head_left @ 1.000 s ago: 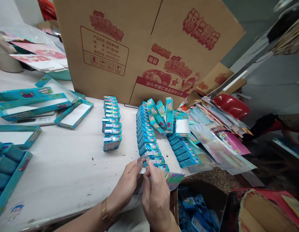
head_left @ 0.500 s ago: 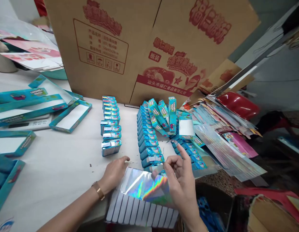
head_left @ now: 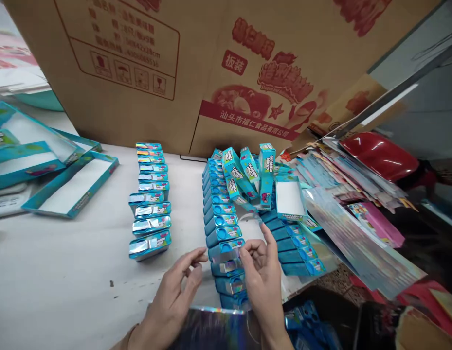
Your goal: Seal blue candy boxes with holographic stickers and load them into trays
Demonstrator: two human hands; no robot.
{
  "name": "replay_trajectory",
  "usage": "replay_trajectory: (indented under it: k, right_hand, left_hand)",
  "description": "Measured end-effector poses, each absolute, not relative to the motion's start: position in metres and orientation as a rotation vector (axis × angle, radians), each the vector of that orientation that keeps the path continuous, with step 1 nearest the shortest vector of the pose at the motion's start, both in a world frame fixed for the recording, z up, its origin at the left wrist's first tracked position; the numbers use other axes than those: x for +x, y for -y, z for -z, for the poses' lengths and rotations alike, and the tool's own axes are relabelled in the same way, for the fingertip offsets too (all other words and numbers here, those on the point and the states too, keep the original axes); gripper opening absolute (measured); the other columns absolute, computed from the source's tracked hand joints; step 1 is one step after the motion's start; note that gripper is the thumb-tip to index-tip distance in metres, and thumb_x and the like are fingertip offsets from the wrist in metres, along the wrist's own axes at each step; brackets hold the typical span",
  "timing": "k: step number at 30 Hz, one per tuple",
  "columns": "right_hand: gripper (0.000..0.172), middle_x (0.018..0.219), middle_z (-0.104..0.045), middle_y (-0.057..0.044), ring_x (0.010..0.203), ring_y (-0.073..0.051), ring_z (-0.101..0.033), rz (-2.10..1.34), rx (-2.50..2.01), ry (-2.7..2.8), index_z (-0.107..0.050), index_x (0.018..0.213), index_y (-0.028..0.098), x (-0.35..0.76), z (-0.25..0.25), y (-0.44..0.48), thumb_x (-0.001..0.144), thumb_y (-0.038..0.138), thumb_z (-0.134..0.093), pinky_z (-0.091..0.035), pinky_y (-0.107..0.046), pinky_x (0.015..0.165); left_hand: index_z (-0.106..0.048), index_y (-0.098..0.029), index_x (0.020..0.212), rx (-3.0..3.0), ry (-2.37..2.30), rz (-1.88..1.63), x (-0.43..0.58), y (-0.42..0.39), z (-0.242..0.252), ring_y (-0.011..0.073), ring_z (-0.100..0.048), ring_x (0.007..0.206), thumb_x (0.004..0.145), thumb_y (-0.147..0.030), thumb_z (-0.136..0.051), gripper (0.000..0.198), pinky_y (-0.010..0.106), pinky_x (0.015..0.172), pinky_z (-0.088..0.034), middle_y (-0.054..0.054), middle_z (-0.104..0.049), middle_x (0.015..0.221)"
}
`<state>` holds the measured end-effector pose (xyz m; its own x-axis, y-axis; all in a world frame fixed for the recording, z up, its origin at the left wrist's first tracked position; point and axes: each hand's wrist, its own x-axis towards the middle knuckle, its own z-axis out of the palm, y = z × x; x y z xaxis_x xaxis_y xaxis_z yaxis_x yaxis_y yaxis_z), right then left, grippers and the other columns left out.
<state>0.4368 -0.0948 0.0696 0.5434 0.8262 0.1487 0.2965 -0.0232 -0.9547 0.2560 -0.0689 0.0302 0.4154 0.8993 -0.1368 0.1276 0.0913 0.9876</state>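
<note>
My right hand (head_left: 264, 279) pinches a small shiny clear sticker (head_left: 231, 254) between thumb and index finger, over one of the blue candy boxes in the middle row (head_left: 222, 233). Left of that row, my left hand (head_left: 178, 287) is empty, with thumb and index finger apart and the fingertips close to the boxes. A holographic sticker sheet (head_left: 214, 328) lies low between my wrists, its lower part cut off by the frame. Another row of blue boxes (head_left: 153, 209) stands to the left, with shiny strips across their tops.
A large printed carton (head_left: 167, 116) walls off the back. Open blue trays (head_left: 70, 187) lie at left. Loose upright boxes (head_left: 265, 175) and a white-backed box (head_left: 289, 197) stand behind my right hand. Holographic sheets (head_left: 360, 238) and a red chair (head_left: 382, 155) are at right.
My right hand has drawn the sticker off the sheet and brought it over a box. My left hand has let go of the sheet's edge and moved beside the middle row. The view has moved closer.
</note>
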Motion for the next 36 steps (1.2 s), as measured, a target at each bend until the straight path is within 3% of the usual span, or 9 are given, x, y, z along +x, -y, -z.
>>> replay_trajectory:
  k: [3, 7, 10, 12, 14, 24, 36]
  right_hand:
    - [0.063, 0.084, -0.059, 0.0, 0.075, -0.015, -0.059, -0.551, -1.593, 0.974, -0.029, 0.149, 0.024, 0.439, -0.067, 0.093, 0.094, 0.03, -0.058, -0.051, -0.029, 0.069]
    - [0.062, 0.085, -0.058, 0.001, 0.077, -0.015, -0.059, -0.573, -1.584, 0.958, -0.029, 0.149, 0.026, 0.442, -0.065, 0.091, 0.094, 0.03, -0.058, -0.051, -0.03, 0.072]
    - [0.063, 0.083, -0.058, 0.001, 0.076, -0.015, -0.059, -0.594, -1.583, 0.93, -0.03, 0.148, 0.024, 0.443, -0.066, 0.089, 0.093, 0.031, -0.059, -0.051, -0.029, 0.07]
    - [0.063, 0.083, -0.058, 0.001, 0.075, -0.015, -0.059, -0.602, -1.584, 0.921, -0.031, 0.148, 0.023, 0.443, -0.066, 0.088, 0.093, 0.031, -0.06, -0.051, -0.029, 0.069]
    - [0.063, 0.083, -0.058, 0.001, 0.075, -0.015, -0.06, -0.608, -1.583, 0.918, -0.031, 0.148, 0.023, 0.443, -0.066, 0.087, 0.092, 0.03, -0.06, -0.051, -0.029, 0.069]
    - [0.064, 0.084, -0.06, 0.0, 0.075, -0.016, -0.06, -0.369, -1.85, 1.103, -0.027, 0.151, 0.022, 0.443, -0.052, 0.087, 0.094, 0.027, -0.054, -0.05, -0.029, 0.071]
    - [0.064, 0.084, -0.058, -0.002, 0.081, -0.021, -0.057, -0.164, -2.055, 1.329, -0.028, 0.151, 0.017, 0.451, -0.038, 0.078, 0.091, 0.023, -0.05, -0.047, -0.039, 0.08]
  left_hand:
    - [-0.053, -0.022, 0.131, 1.2, -0.943, -0.694, 0.274, 0.061, -0.033, 0.0213, -0.059, 0.103, 0.093, -0.053, -0.051, 0.049, 0.031, 0.091, -0.047, 0.009, -0.062, 0.116]
    - [-0.052, -0.017, 0.125, 1.101, -0.988, -0.723, 0.293, 0.051, -0.022, 0.0155, -0.054, 0.077, 0.088, -0.055, -0.058, 0.054, 0.026, 0.072, -0.045, 0.001, -0.055, 0.087]
    - [-0.06, -0.016, 0.1, 1.074, -0.933, -0.646, 0.299, 0.044, -0.017, 0.0127, -0.044, 0.065, 0.087, -0.057, -0.057, 0.044, 0.023, 0.061, -0.038, -0.003, -0.048, 0.072]
    - [-0.057, -0.017, 0.078, 1.057, -0.887, -0.617, 0.301, 0.04, -0.016, 0.0118, -0.039, 0.062, 0.084, -0.058, -0.058, 0.042, 0.023, 0.058, -0.034, -0.004, -0.045, 0.066]
    - [-0.052, -0.018, 0.068, 1.049, -0.872, -0.637, 0.302, 0.037, -0.016, 0.0116, -0.037, 0.061, 0.083, -0.058, -0.06, 0.043, 0.022, 0.057, -0.033, -0.004, -0.043, 0.063]
    - [-0.054, -0.019, 0.071, 1.28, -1.011, -0.707, 0.298, 0.038, -0.016, 0.0137, -0.043, 0.067, 0.092, -0.045, -0.052, 0.034, 0.022, 0.061, -0.035, -0.002, -0.047, 0.068]
    - [-0.056, -0.017, 0.073, 1.238, -1.012, -0.696, 0.312, 0.038, 0.011, 0.0132, -0.042, 0.064, 0.09, -0.051, -0.054, 0.038, 0.023, 0.06, -0.035, -0.002, -0.049, 0.066]
